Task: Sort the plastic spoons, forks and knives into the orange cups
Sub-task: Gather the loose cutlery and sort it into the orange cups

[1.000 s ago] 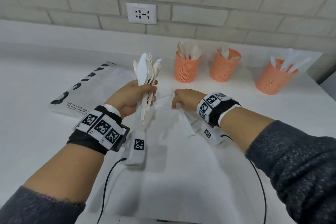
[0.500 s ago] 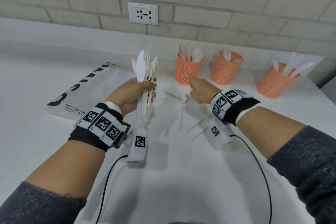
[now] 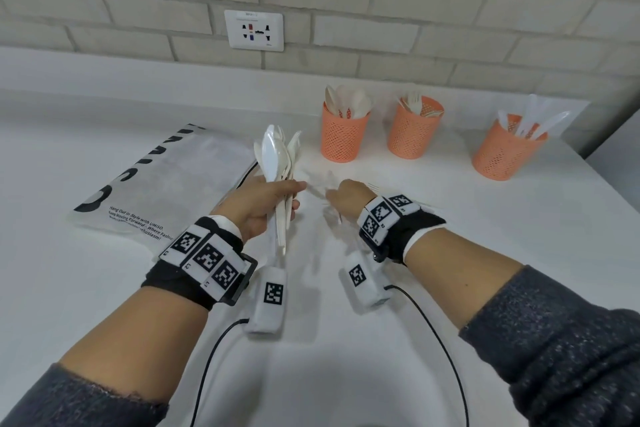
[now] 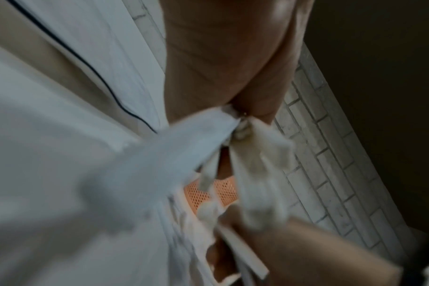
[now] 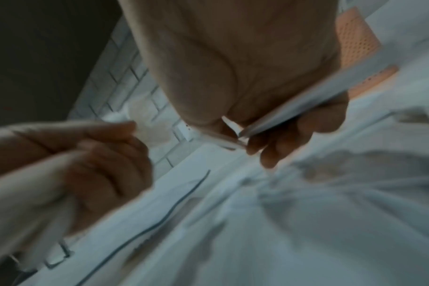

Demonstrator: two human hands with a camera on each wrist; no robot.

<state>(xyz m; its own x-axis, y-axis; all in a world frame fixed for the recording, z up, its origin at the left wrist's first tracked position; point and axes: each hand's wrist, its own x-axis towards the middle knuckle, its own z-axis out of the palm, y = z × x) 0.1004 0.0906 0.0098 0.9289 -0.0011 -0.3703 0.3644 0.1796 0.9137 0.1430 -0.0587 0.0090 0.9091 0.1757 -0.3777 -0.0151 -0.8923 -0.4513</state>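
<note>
Our left hand fists an upright bundle of white plastic cutlery, staging it left of the three orange mesh cups; our right hand pinches one white piece beside it.

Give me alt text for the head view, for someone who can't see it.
The left hand grips a bundle of white cutlery upright over a white counter, while the right hand reaches down to blurred loose pieces beside it. Three orange cups partly filled with cutlery stand behind, by a brick wall.
</note>
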